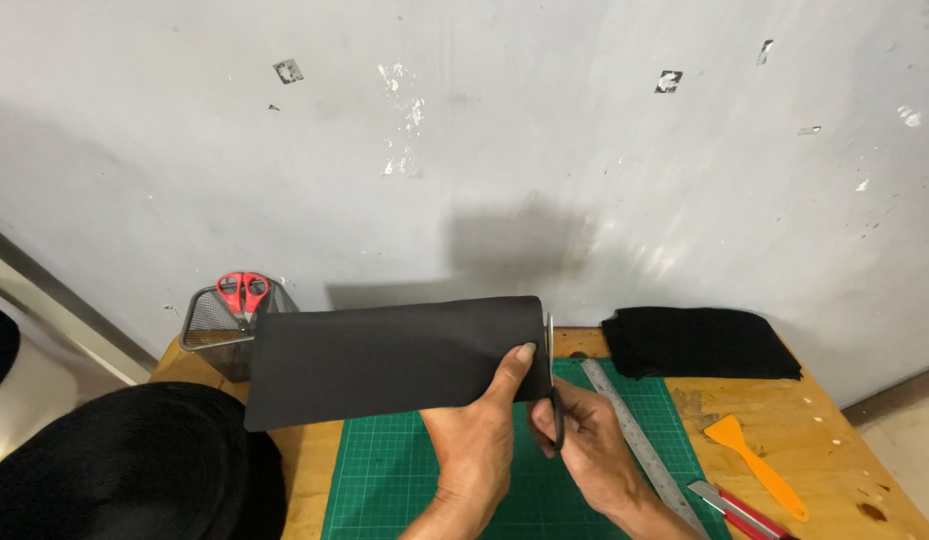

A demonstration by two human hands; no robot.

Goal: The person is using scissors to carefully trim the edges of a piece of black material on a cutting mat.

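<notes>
Black sheet (384, 365): a flat, stiff-looking rectangle of dark material, held up off the bench and stretching leftward from the hands, its right end at the scissor blades.
Left hand (479, 440): closed on the sheet's lower right part, thumb in front and fingers behind, bearing its weight in the air.
Right hand (584, 440): closed around the dark handles of a pair of scissors (554, 400), just beside the left hand and nearly touching it.
Scissor blades: they point upward along the sheet's right edge; whether they are parted or closed on the material cannot be told from this view.
Step in hand: judged as trimming or starting a cut at the right end of the sheet.
Next move, as a judgement: it would call for the sheet kept taut and level by the left hand, and the blades kept square to the edge so the cut runs straight.
Green cutting mat (394, 480): lies on the wooden bench (844, 440) directly under both hands.
Steel ruler (634, 440): lies aslant on the mat's right part, near the right wrist.
Orange scraper (754, 465): on bare wood, right of the ruler.
Red-and-grey knife (734, 505): at the lower right, near the scraper.
Stack of black pieces (699, 345): at the back right of the bench, against the wall.
Mesh holder (219, 325): back left, with red-handled scissors (242, 290) standing in it.
</notes>
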